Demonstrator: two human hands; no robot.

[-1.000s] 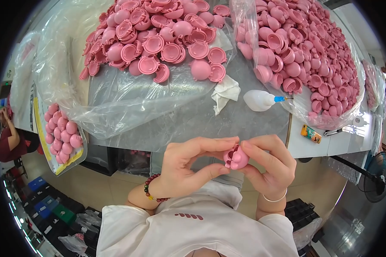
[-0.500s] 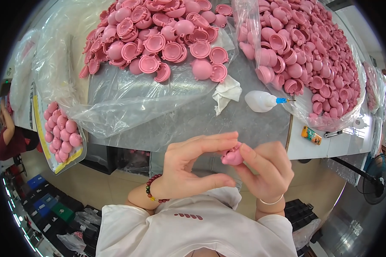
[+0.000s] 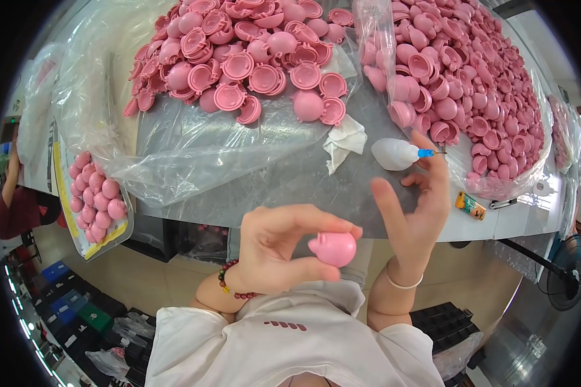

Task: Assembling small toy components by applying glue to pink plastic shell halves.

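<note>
Your left hand (image 3: 271,245) held one small pink ball (image 3: 337,249) between the thumb and the fingers. The ball was near you, at the right side of that hand. It was a bit longer than it was wide, and its long way ran mostly from left to right. Its little bumps pointed left, in toward your palm, and its smooth round end pointed right.

Your right hand (image 3: 419,206) was spread wide, with the thumb well apart from the fingers. I saw nothing held in it. It was out over the gray table (image 3: 290,187), farther from you than your left hand.

The white bottle (image 3: 391,155) lay on its side on the table, far and to the right of the ball. Its long way ran from left to right too. The fat end was on the left, and the blue tip (image 3: 426,153) was on the right. Your right hand was much nearer to it than your left. Your pointing finger was right by the blue tip, but I could not tell if they touched. Your thumb was on the near side of the bottle.

A crumpled white cloth (image 3: 345,140) lay just left of the bottle. Big heaps of pink shells (image 3: 239,76) sat at the far side.
</note>
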